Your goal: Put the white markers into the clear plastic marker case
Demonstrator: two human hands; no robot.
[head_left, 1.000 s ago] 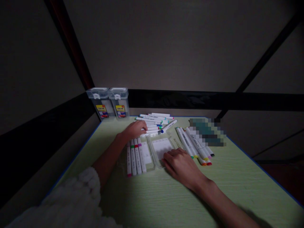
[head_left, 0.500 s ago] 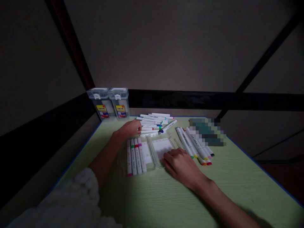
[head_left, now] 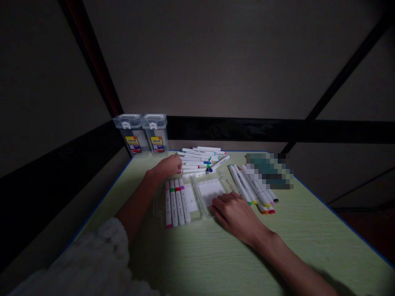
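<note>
My left hand reaches to the left ends of a loose pile of white markers. Its fingers are curled; whatever they pinch is hidden. Before me a clear plastic case lies unfolded on the table. Its left half holds several white markers in a row, with pink, green, red and purple bands or tips. In the right half lies a white sheet. My right hand rests at this half's near right edge, fingers bent over the case; their tips are partly hidden.
Two clear lidded boxes with yellow labels stand at the back left. Right of the case lies a bundle of thicker white markers with coloured ends. Beyond it is a blurred green thing. The pale green table has blue edges.
My left hand has shifted very slightly left at the marker ends. The right hand, the case and the markers look unmoved.
</note>
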